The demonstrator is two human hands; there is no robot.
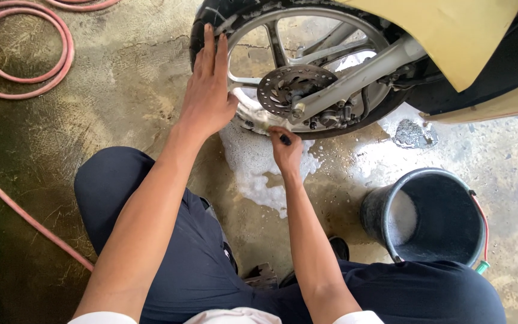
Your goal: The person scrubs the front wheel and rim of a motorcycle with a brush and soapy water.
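Observation:
A scooter's front wheel (307,36) with a black tyre, silver spokes and a drilled brake disc (289,87) stands in front of me. My left hand (206,90) rests flat on the tyre's left side, fingers stretched upward. My right hand (285,147) is closed on a small dark-handled brush (284,139) pressed to the soapy lower rim. White foam (253,159) covers the rim bottom and the wet floor beneath it.
A black bucket (379,210) with foamy water stands at my right knee. A pink hose (22,78) coils at the upper left and runs down the left side. The scooter's beige body panel (451,36) overhangs at the upper right. The concrete floor is wet.

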